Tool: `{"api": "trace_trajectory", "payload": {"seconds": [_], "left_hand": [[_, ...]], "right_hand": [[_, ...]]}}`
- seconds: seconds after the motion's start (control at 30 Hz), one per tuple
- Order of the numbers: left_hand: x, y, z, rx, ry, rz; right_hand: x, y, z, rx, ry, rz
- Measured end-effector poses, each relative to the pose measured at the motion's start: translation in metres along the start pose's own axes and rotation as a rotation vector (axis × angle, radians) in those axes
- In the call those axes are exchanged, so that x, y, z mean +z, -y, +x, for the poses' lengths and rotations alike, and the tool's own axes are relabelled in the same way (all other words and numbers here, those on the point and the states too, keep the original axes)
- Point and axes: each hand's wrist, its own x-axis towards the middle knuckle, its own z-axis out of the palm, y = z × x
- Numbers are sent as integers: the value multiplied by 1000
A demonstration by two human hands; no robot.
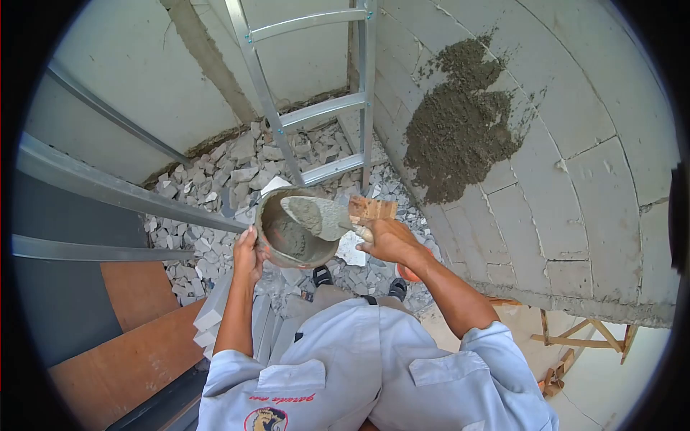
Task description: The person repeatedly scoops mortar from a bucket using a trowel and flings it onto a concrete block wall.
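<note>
My left hand is closed on the rim of a round bucket, tilted so that grey wet mortar shows inside it. In my right hand is the handle of a trowel. Its blade lies over the bucket's opening and carries some mortar. A large rough patch of dark wet mortar sticks to the block wall on the right, apart from both hands.
Broken block rubble covers the floor around my feet. A metal ladder stands ahead, with metal bars crossing at left. Brown boards lie lower left. A wooden frame stands lower right.
</note>
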Motion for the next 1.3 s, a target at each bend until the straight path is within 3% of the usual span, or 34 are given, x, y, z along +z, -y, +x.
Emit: {"api": "trace_trajectory", "payload": {"seconds": [0.13,0.23,0.33,0.37,0.4,0.43,0.47,0.5,0.53,0.57,0.63,0.7,0.77,0.87,0.9,0.93,0.97,1.03,1.1,1.2,1.3], "left_hand": [[-59,14,-22,-33,-141,-60],[-98,20,-46,-24,-296,-46],[-116,13,-74,11,-418,31],[-128,6,-85,-45,-400,89],[-123,0,-88,-7,-437,62],[-119,0,-94,20,-473,35],[-124,5,-108,-21,-487,59],[-129,4,-105,-31,-491,76],[-131,0,-95,-30,-493,86],[-130,1,-87,-15,-471,107],[-133,3,-77,-36,-433,191],[-118,0,-55,-76,-450,254],[-95,-9,-33,-12,-356,182],[-68,-33,-13,21,-213,266],[-56,-41,-7,17,-149,335],[-40,-48,-3,67,-121,349],[-20,-55,0,114,-87,362],[13,-65,12,178,9,396],[39,-73,21,208,112,435],[68,-80,27,279,213,556],[90,-91,16,263,233,665]], "right_hand": [[-24,73,11,-211,71,19],[-27,84,31,-328,108,87],[-44,24,89,-234,252,291],[-74,9,105,67,369,469],[-96,-28,133,214,326,578],[-113,-97,175,334,153,620],[-143,-147,197,428,-228,143],[-177,-179,196,373,-744,2],[-221,-210,188,312,-1028,-16],[-267,-158,142,245,-1072,-107],[-306,-94,75,223,-968,-147],[-299,-57,33,108,-932,-215],[-254,-14,-1,-183,-854,-187],[-155,25,-33,-86,-242,460],[-127,20,-34,-30,65,467],[-86,4,-23,-50,168,429],[-64,15,-16,-51,197,312],[-32,38,-7,-168,-27,-83],[17,32,34,-241,-298,-277],[38,52,31,-416,-263,-526],[-3,52,8,-435,-144,-403]]}}
